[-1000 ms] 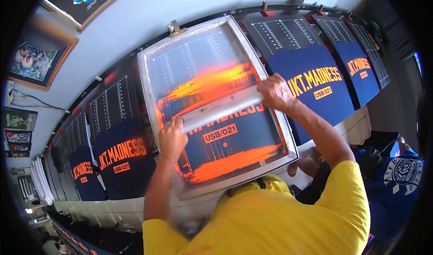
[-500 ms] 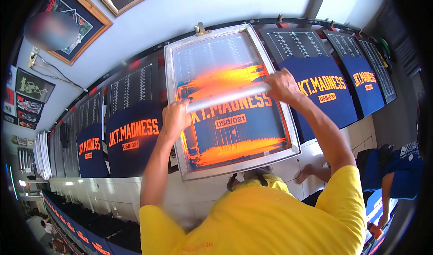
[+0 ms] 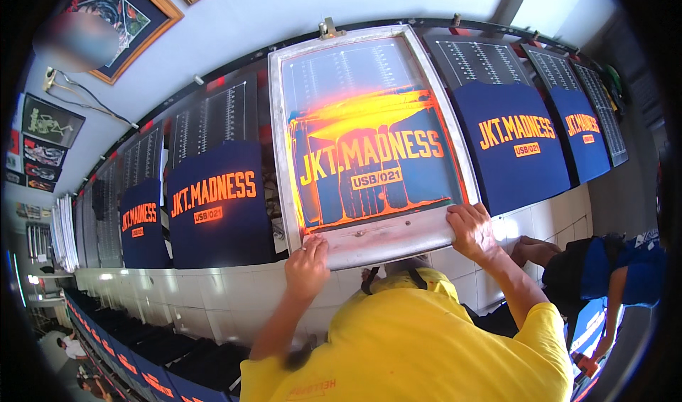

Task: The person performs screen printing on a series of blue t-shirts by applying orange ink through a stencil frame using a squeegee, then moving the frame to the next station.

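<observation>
A metal-framed printing screen lies on the long table in front of me, smeared with orange ink over a navy shirt with orange lettering. My left hand is closed over the near left corner of its pale grey near bar. My right hand grips the near right corner of that bar. I cannot tell whether a squeegee lies under my hands. My yellow shirt fills the lower middle.
Navy shirts with the same orange print lie in a row on both sides, one to the left and one to the right. Another person in blue bends at the lower right. Framed pictures hang on the wall.
Both hands have come from the middle of the screen down to its near edge. The orange ink now lies streaked over the whole print.
</observation>
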`<control>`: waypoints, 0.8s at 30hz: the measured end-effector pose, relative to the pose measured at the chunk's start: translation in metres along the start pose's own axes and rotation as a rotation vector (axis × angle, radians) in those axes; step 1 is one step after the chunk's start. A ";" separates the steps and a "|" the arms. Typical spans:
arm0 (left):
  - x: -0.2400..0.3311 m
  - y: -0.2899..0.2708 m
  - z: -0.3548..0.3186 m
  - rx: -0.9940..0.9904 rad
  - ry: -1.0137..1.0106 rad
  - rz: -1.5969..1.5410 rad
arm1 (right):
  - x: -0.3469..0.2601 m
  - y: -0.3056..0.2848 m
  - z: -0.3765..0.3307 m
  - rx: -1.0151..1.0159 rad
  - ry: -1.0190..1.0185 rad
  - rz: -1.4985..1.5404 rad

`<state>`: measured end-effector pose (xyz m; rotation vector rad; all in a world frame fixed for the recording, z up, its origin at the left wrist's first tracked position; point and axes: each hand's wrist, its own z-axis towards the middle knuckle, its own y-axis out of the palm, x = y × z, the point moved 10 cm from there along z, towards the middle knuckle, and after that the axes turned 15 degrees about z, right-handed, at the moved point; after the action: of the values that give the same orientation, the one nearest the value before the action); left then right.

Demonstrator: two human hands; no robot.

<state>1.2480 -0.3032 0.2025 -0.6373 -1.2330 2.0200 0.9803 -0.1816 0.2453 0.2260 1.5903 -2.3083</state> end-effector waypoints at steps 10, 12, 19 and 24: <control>-0.054 0.041 0.091 0.076 0.012 0.000 | 0.054 0.018 0.090 0.036 -0.079 -0.046; -0.064 0.047 0.120 0.087 0.027 0.007 | 0.071 0.021 0.115 0.053 -0.087 -0.087; -0.105 0.074 0.199 -0.061 -0.024 -0.033 | 0.125 0.028 0.187 -0.058 0.007 -0.090; -0.116 0.076 0.227 -0.264 -0.028 -0.048 | 0.148 0.028 0.216 -0.276 0.217 -0.111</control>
<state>1.1425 -0.5451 0.2389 -0.6976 -1.5324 1.8476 0.8637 -0.4181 0.2532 0.3377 2.0543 -2.1695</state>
